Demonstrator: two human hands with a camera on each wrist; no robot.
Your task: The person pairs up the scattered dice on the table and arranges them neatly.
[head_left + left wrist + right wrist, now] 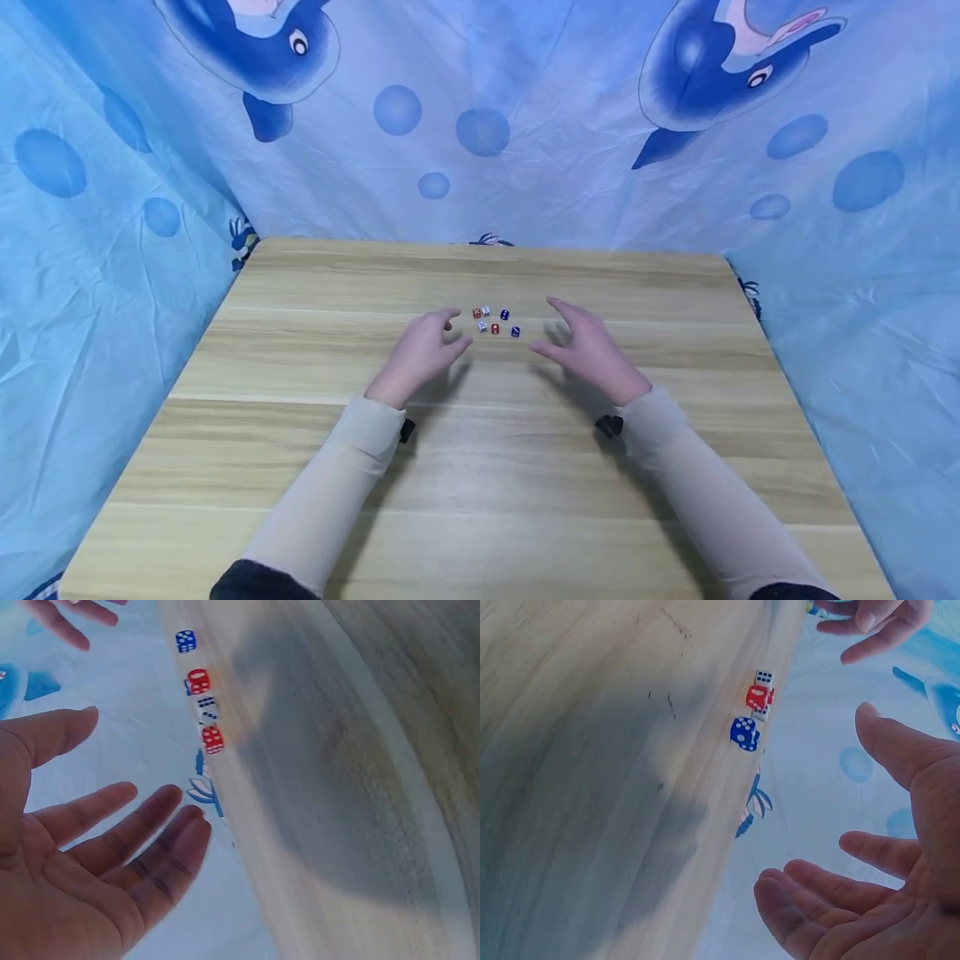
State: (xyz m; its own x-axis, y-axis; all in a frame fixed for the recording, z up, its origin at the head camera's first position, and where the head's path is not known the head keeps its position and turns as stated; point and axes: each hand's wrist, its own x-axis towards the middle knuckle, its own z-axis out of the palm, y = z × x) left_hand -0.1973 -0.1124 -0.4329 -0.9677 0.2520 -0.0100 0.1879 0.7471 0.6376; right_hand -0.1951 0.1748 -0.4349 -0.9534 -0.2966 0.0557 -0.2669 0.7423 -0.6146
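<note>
Several small dice lie loosely grouped on the wooden table between my two hands: two red, including a front red die (495, 329), two white, including a front white die (483, 327), and two blue, including a front blue die (515, 332). To their left hovers my left hand (422, 350), thumb and fingers spread apart, holding nothing. On the other side my right hand (592, 348) is likewise spread, apart from the dice. In the left wrist view the left palm (82, 900) shows bare; the right wrist view shows the right palm (900, 915) bare too.
The wooden table (480, 500) spreads out under both arms. Blue cloth (555, 183) printed with dolphins and bubbles hangs behind it and along both sides. A small black object (609, 427) shows at the right cuff, another (407, 431) at the left.
</note>
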